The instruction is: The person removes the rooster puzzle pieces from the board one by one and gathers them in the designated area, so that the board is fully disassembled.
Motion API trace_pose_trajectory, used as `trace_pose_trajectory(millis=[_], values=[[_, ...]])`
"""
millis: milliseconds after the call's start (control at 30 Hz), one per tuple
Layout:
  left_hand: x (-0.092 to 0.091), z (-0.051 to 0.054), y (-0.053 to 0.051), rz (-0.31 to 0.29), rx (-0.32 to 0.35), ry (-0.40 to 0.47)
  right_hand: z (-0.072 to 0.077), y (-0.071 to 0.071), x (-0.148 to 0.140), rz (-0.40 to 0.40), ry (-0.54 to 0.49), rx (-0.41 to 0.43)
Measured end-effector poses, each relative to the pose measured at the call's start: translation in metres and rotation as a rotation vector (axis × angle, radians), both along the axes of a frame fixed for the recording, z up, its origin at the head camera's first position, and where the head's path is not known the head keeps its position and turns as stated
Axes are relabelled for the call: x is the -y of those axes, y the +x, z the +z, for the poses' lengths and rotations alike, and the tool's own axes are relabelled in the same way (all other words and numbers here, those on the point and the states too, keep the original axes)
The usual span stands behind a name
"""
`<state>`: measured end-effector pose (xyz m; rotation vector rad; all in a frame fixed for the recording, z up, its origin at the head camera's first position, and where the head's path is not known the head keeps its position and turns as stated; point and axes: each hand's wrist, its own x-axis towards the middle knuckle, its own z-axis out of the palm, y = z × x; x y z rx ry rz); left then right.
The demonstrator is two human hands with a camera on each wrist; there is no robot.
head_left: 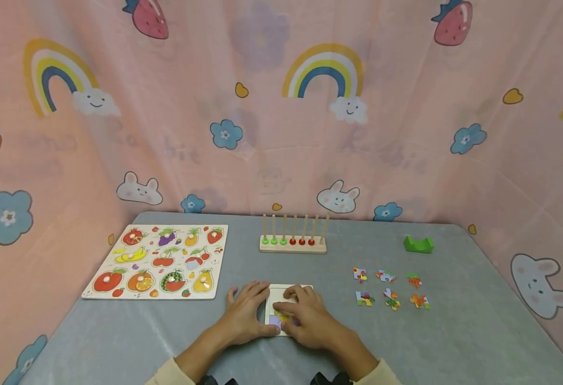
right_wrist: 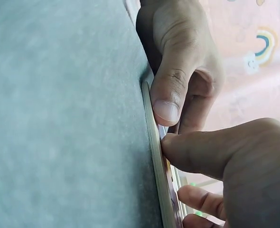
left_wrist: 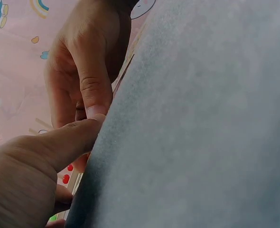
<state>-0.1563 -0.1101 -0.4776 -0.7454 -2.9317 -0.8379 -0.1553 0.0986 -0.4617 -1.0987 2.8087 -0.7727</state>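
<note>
A small pale wooden puzzle board (head_left: 276, 293) lies on the table near its front edge. At its left side my left hand (head_left: 245, 315) holds the board, thumb by the lower left corner. My right hand (head_left: 312, 315) reaches over the board from the right with bent fingers. Thumb and fingers grip a puzzle piece with yellow on it (head_left: 281, 315), mostly covered by the hand. A light purple patch (head_left: 274, 321) shows in the lower left of the board. In the right wrist view both thumbs are close together over the board's edge (right_wrist: 154, 137).
Several loose jigsaw pieces (head_left: 391, 299) lie in two rows to the right. A green block (head_left: 418, 245) stands behind them. At the back is a peg rack (head_left: 293, 248) with green and red beads. A large fruit puzzle board (head_left: 149, 295) lies left.
</note>
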Motion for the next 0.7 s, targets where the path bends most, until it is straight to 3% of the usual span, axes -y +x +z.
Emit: trace_pose_trajectory(millis=[200, 467, 700], values=[[-0.0005, -0.0001, 0.0005, 0.003, -0.005, 0.002, -0.0001, 0.0003, 0.0003, 0.004, -0.045, -0.020], [-0.0008, 0.0018, -0.0004, 0.005, 0.004, -0.008, -0.0032, -0.0008, 0.0031, -0.051, -0.170, 0.025], [-0.0005, -0.0001, 0.0001, 0.002, -0.007, -0.009, -0.0036, 0.0002, 0.0020, -0.005, -0.142, 0.009]])
